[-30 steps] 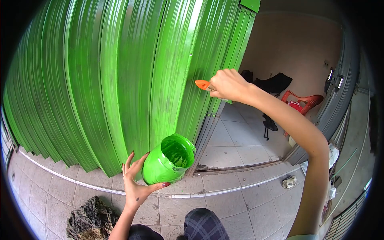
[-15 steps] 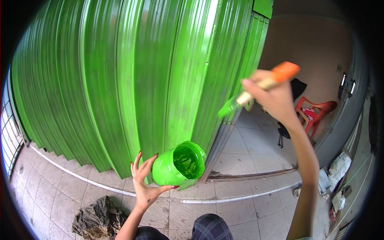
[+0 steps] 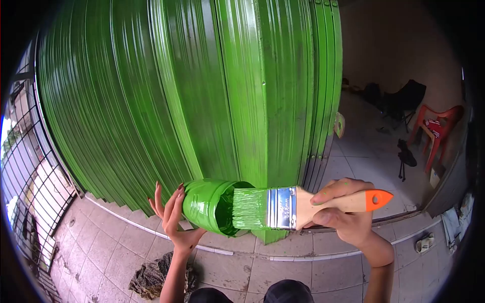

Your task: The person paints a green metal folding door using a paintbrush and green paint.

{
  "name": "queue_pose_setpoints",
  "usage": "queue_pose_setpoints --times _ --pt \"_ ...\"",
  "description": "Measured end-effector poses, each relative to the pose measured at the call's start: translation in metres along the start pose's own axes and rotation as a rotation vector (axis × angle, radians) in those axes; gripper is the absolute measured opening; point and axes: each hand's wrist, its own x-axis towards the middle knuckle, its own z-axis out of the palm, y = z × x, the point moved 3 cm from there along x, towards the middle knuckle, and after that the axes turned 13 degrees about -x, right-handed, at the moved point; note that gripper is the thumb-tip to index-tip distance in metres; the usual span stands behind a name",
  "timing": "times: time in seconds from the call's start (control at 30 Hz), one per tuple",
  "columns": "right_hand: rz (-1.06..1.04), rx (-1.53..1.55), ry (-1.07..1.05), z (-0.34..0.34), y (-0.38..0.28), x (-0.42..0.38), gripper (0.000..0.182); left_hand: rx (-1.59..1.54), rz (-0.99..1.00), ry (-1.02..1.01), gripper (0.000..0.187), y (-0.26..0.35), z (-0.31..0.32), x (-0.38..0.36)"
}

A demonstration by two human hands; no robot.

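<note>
My left hand (image 3: 174,219) grips a green paint container (image 3: 201,204) from behind and below, its mouth tipped toward the right. In my right hand (image 3: 346,212) is a flat paintbrush (image 3: 305,204) with a pale wooden handle, an orange tip and a metal band. Green paint coats its bristles (image 3: 250,208), whose ends overlap the container's opening. Behind both hands stands a ribbed metal folding door (image 3: 212,101), glossy green with some darker, thinner patches. Spots of green paint mark the fingers of my right hand.
A crumpled dark cloth (image 3: 156,275) lies on the tiled floor (image 3: 227,267) at lower left. Through the doorway on the right are a red plastic chair (image 3: 437,131) and a black folding chair (image 3: 406,98). A barred gate (image 3: 30,151) stands at far left.
My right hand has brought the paintbrush down from beside the door's right edge to the container's mouth. My left hand still holds the container, now tilted more to the right. The view has shifted.
</note>
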Motion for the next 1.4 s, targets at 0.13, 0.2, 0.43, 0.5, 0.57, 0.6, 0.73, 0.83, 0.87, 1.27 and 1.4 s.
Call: queue_pose_setpoints --times 0.13,0.2,0.43,0.5,0.57,0.6,0.73,0.83,0.87,1.27,1.4 --pt "0.102 0.196 0.024 -0.001 0.013 -0.011 0.022 0.083 0.126 0.027 0.073 0.004 -0.005 0.023" --pt "0.168 0.411 0.074 0.000 0.015 -0.015 0.022 0.130 0.191 0.028 0.071 0.006 -0.007 0.033" --pt "0.191 0.514 0.148 0.008 0.027 -0.022 0.022 0.187 0.288 0.017 0.068 0.013 -0.008 0.056" --pt "0.215 0.478 0.153 0.013 0.033 -0.023 0.022 0.216 0.306 0.014 0.069 0.015 -0.007 0.057" --pt "0.225 0.458 0.172 0.019 0.037 -0.020 0.023 0.228 0.324 0.030 0.070 0.019 -0.005 0.058" --pt "0.213 0.461 0.187 0.022 0.039 -0.019 0.023 0.234 0.334 0.037 0.071 0.020 -0.004 0.058" --pt "0.139 0.337 0.210 0.032 0.045 -0.009 0.023 0.237 0.358 0.064 0.069 0.025 0.001 0.054" --pt "0.028 0.211 0.242 0.041 0.044 0.001 0.021 0.246 0.348 0.092 0.068 0.025 0.005 0.048" --pt "-0.014 0.130 0.247 0.044 0.043 0.003 0.020 0.242 0.342 0.095 0.068 0.025 0.006 0.047" --pt "-0.110 -0.365 -0.042 0.048 0.027 0.026 0.017 0.183 0.232 0.075 0.073 0.021 0.016 0.027" --pt "-0.095 -0.319 -0.027 0.048 0.030 0.027 0.017 0.188 0.177 0.058 0.073 0.020 0.019 0.020"
